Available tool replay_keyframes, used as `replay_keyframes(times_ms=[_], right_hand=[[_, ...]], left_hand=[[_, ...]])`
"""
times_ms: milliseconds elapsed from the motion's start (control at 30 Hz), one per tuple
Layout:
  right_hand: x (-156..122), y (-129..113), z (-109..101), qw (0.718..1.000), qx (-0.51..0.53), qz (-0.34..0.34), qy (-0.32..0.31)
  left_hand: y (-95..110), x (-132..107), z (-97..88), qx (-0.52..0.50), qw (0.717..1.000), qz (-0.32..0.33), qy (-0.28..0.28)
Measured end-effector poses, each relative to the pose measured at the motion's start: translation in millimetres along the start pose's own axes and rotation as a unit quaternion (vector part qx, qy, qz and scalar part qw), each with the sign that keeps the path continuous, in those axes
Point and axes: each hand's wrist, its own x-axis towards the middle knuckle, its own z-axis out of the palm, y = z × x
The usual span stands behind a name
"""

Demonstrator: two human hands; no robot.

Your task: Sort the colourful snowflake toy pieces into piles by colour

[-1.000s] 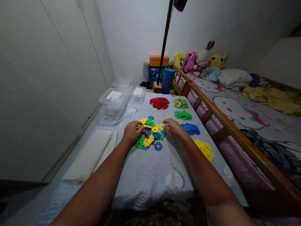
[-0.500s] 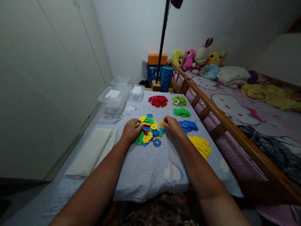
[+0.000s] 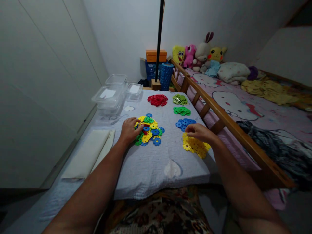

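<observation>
A mixed heap of yellow, blue, green and red plastic interlocking disks (image 3: 147, 137) lies near the middle of the table. My left hand (image 3: 129, 131) rests on its left side, fingers spread and touching the pieces. Over at the right, my right hand (image 3: 201, 132) hovers above a pile of yellow disks (image 3: 198, 150). Its thumb and fingers pinch a yellow interlocking disk (image 3: 185, 136) at the pile's far left edge. Just beyond that hand is a pile of blue disks (image 3: 184, 123).
Green disks (image 3: 181, 111), light green pieces (image 3: 179, 99) and red pieces (image 3: 157, 100) form separate piles farther back. Clear plastic containers (image 3: 108, 96) stand at the back left, with a folded cloth (image 3: 86, 154) nearer. A wooden bed rail (image 3: 219, 125) runs along the right side.
My right hand has moved right, from the edge of the mixed heap to the yellow pile, carrying a yellow disk. My left hand stays on the heap. The view has shifted slightly.
</observation>
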Motion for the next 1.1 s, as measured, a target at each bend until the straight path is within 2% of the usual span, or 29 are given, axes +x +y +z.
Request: replay_keyframes(times_ms=[167, 300, 433, 600, 700, 800, 900, 967, 1100], right_hand=[[-14.6, 5.7, 6.4, 0.998, -0.022, 0.011, -0.063], [-21.9, 8.4, 7.3, 0.997, -0.024, -0.012, -0.071], [-26.5, 9.4, 6.0, 0.996, -0.067, 0.014, -0.064], [-28.0, 10.1, 6.7, 0.983, -0.178, 0.036, -0.038], [-24.9, 7.2, 11.5, 0.978, -0.207, 0.031, 0.001], [-14.0, -5.9, 23.9, 0.979, -0.197, -0.005, 0.045], [6.2, -30.7, 45.1, 0.982, -0.174, -0.046, 0.059], [22.8, -49.6, 62.3, 0.982, -0.165, -0.069, 0.064], [51.8, -76.0, 95.0, 0.979, -0.145, -0.088, 0.114]], left_hand=[[5.7, -1.3, -5.8, 0.016, 1.0, 0.01, -0.008], [11.3, -5.8, -11.5, 0.028, 0.998, 0.021, -0.045], [13.2, -18.6, -11.0, 0.042, 0.995, 0.007, -0.087], [16.3, -33.9, -5.8, 0.061, 0.994, -0.03, -0.091], [23.8, -38.2, -4.4, 0.068, 0.992, -0.032, -0.102], [34.1, -40.8, -4.9, 0.083, 0.99, -0.031, -0.107], [41.6, -44.1, -5.3, 0.094, 0.989, -0.03, -0.113], [43.1, -46.7, -4.1, 0.099, 0.989, -0.031, -0.104], [39.0, -50.8, 1.6, 0.096, 0.992, -0.02, -0.082]])
